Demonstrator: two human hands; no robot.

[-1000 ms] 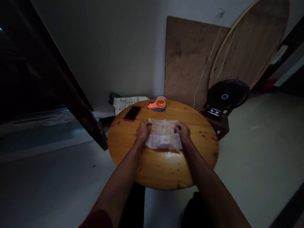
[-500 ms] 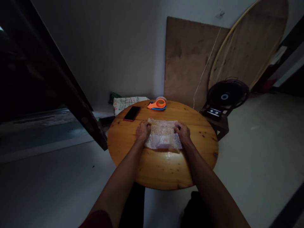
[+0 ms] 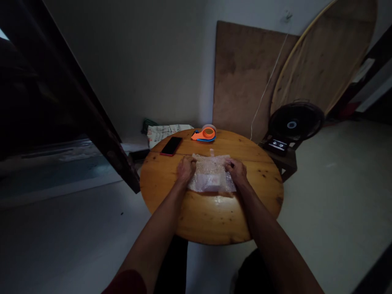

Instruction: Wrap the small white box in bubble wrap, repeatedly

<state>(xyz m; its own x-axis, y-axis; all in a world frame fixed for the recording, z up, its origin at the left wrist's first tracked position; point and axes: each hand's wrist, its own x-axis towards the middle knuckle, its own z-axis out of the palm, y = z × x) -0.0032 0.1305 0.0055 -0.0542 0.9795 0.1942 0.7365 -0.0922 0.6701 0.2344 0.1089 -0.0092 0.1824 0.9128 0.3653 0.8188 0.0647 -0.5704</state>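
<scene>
A clear bubble-wrap sheet [image 3: 211,174] lies folded on the round wooden table [image 3: 211,216], with a pale flat item showing through it. My left hand [image 3: 185,168] has its fingers curled on the sheet's left edge. At the sheet's right edge my right hand [image 3: 236,170] grips it the same way. Both hands rest on the tabletop.
A red-cased phone [image 3: 171,145] lies at the table's far left. An orange tape dispenser [image 3: 204,134] sits at the far edge. Behind are a folded printed cloth [image 3: 162,132], a black fan [image 3: 294,122] on a stool, leaning wooden boards [image 3: 245,77] and a dark beam [image 3: 101,122] at left.
The hands stay at the sheet's two sides. A small flap of the wrap now sticks up at its far edge.
</scene>
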